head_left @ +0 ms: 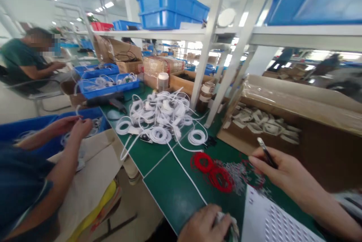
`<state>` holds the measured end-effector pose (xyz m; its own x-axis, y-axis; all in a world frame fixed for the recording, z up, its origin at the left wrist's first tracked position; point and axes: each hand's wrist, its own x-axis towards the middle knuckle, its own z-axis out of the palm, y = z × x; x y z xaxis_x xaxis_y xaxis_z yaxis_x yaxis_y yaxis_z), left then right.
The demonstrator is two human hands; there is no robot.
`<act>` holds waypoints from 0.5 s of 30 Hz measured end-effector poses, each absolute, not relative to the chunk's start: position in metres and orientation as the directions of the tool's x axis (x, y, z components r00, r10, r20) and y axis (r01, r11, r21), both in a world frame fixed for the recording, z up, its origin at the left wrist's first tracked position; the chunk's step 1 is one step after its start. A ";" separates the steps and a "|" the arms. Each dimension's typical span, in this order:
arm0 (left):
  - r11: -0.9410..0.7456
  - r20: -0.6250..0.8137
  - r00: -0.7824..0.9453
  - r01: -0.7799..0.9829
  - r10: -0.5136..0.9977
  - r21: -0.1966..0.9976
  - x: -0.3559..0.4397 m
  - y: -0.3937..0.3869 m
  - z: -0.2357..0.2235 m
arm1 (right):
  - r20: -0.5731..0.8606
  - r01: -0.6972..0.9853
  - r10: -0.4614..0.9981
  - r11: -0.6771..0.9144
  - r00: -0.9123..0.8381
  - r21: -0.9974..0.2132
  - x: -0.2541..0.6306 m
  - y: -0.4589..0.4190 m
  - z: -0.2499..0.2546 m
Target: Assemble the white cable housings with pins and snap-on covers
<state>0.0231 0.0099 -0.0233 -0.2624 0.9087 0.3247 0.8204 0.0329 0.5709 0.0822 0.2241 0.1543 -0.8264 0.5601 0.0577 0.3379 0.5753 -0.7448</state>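
Observation:
At the near edge of the green table, my left hand (pixel 205 224) is closed around a whitish piece (pixel 232 227), mostly hidden by the fingers. A white cable (pixel 186 172) runs from the coiled pile down to this hand. My right hand (pixel 291 176) grips a slim dark pen-like tool with a pale tip (pixel 264 149), pointing up and away. Below and left of the right hand lie red wire rings (pixel 221 179) and a scatter of small clear or silvery parts (pixel 236 174). A white plate with rows of raised bumps (pixel 278 217) lies between the hands.
White coiled cables (pixel 160 112) are heaped mid-table. An open cardboard box (pixel 316 151) with white pieces stands right, beside white shelf posts (pixel 210 42). A co-worker's arms (pixel 66 147) are close on the left, over blue bins (pixel 31 123). A heat gun (pixel 109 100) lies behind.

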 end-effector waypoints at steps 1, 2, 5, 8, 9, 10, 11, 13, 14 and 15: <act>-0.047 0.336 -0.167 0.836 0.927 0.547 0.025 0.007 -0.022 | -0.005 0.353 0.542 0.539 -0.840 -0.765 0.092 0.216 0.160; -0.037 0.330 -0.178 0.832 0.927 0.554 0.026 0.005 -0.019 | -0.074 0.371 0.524 0.489 -0.849 -0.790 0.102 0.209 0.162; 0.008 0.278 -0.199 0.826 0.940 0.564 0.024 0.000 -0.014 | -0.286 0.430 0.451 0.257 -0.845 -0.865 0.130 0.199 0.145; -0.011 0.283 -0.172 0.837 0.944 0.546 0.022 0.003 -0.016 | -0.317 0.513 0.556 0.237 -0.768 -0.825 0.156 0.202 0.101; -0.020 0.293 -0.164 0.843 0.942 0.537 0.022 0.005 -0.017 | -0.254 0.560 0.649 0.318 -0.717 -0.765 0.164 0.205 0.084; -0.029 0.304 -0.156 0.849 0.940 0.527 0.023 0.006 -0.019 | -0.168 0.610 0.734 0.389 -0.658 -0.690 0.172 0.209 0.070; -0.037 0.316 -0.150 0.855 0.937 0.517 0.023 0.007 -0.021 | -0.079 0.656 0.794 0.437 -0.603 -0.615 0.178 0.212 0.057; -0.045 0.334 -0.145 0.864 0.931 0.501 0.024 0.008 -0.024 | 0.027 0.715 0.855 0.449 -0.517 -0.535 0.188 0.219 0.041; -0.047 0.341 -0.144 0.868 0.929 0.495 0.024 0.008 -0.025 | 0.042 0.728 0.870 0.438 -0.492 -0.527 0.191 0.222 0.037; -0.048 0.346 -0.144 0.870 0.927 0.490 0.025 0.009 -0.025 | 0.052 0.737 0.875 0.436 -0.481 -0.517 0.193 0.223 0.035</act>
<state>0.0246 0.0086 -0.0252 -0.1438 0.9272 0.3459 0.8703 -0.0479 0.4901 0.1930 0.2234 0.0354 -0.4809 0.8752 0.0522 0.7366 0.4356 -0.5174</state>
